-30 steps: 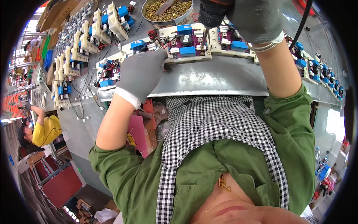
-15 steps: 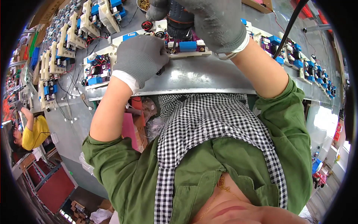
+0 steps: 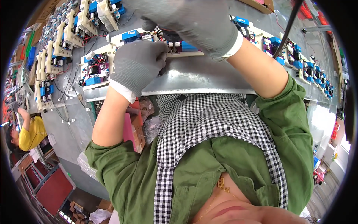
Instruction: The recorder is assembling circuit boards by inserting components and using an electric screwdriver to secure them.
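Note:
My right hand [image 3: 190, 28], in a grey glove, is wrapped round an electric screwdriver [image 3: 170, 36], most of which it hides. The tool points down at a purple circuit board with a blue block [image 3: 189, 46] on a pale plastic base [image 3: 185, 54]. My left hand [image 3: 138, 65], gloved too, is closed at the left front of this board, thumb and fingers drawn together. What lies between its fingertips is hidden. Left of it sits another board assembly [image 3: 95, 71] with blue blocks and red wires.
A row of similar boards [image 3: 294, 56] runs along the right of the metal table [image 3: 197, 72]. Pale frames with metal fins [image 3: 63, 44] stand at the left, with loose cables [image 3: 67, 89] near them. A black cable [image 3: 289, 30] hangs at the right. A person in yellow [image 3: 33, 132] is far left.
My right hand has shifted left and turned over the screwdriver, covering more of it. The bowl of small brass-coloured parts behind it is now hidden. My left hand stays by the board.

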Motion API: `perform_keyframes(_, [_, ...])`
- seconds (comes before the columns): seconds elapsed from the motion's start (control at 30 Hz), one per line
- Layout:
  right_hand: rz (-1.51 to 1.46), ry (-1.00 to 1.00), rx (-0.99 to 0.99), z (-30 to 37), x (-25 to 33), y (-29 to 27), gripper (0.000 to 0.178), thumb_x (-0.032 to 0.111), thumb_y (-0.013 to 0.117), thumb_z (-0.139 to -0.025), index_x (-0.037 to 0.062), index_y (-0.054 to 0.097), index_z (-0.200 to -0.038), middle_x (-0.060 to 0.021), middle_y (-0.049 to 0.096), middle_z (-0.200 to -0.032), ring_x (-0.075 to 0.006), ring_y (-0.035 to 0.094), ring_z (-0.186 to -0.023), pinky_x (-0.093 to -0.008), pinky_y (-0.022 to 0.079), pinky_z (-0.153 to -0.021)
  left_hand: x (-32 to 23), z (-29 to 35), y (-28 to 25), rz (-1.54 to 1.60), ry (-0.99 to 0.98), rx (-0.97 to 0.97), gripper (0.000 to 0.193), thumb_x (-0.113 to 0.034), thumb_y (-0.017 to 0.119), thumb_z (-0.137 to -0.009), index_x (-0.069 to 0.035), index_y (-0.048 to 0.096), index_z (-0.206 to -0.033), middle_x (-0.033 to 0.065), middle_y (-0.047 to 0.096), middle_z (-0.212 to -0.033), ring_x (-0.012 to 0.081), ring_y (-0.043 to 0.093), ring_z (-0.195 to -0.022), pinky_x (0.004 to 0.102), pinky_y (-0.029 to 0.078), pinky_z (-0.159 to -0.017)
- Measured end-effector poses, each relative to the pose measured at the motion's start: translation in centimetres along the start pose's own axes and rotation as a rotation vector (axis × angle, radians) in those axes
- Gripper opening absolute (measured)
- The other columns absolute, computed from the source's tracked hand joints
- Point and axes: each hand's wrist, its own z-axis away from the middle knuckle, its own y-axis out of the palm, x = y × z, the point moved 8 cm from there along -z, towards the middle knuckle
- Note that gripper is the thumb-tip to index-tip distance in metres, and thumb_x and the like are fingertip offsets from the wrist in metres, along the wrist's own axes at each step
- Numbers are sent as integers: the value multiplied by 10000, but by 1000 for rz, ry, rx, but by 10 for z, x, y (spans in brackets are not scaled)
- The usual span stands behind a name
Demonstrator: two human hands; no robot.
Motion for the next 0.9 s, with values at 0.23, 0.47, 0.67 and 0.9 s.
perform_keyframes(0.23, [0, 12, 57, -5, 1, 15, 708, 186, 832, -768, 42, 493, -1373, -35, 662, -1018, -114, 647, -842, -292, 541, -776, -10, 6, 4, -158, 60, -42, 75, -239, 674, -849, -176, 711, -865, 72, 685, -773, 296, 703, -759, 450, 523, -672])
perform_keyframes(0.47, [89, -187, 47, -2, 8, 22, 774, 184, 834, -779, 20, 433, -1420, -40, 665, -1035, -117, 655, -849, -294, 546, -759, -20, 18, 6, -231, 253, -283, 149, -234, 755, -749, -151, 711, -865, 53, 673, -746, 251, 674, -684, 417, 483, -663])
perform_keyframes(0.67, [94, -334, 69, 3, 7, 29, 731, 182, 814, -800, 76, 436, -1417, -36, 660, -972, -117, 658, -830, -305, 544, -740, -20, 18, 7, -303, 185, -352, 146, -224, 732, -750, -167, 725, -884, 44, 675, -756, 252, 669, -693, 425, 487, -692])
perform_keyframes(0.9, [17, -141, 74, 1, 2, 20, 755, 179, 813, -797, 94, 423, -1437, -65, 670, -976, -145, 673, -831, -313, 550, -735, -20, 14, 6, -236, 171, -269, 122, -194, 676, -809, -152, 741, -904, 82, 704, -810, 280, 694, -774, 454, 520, -708])
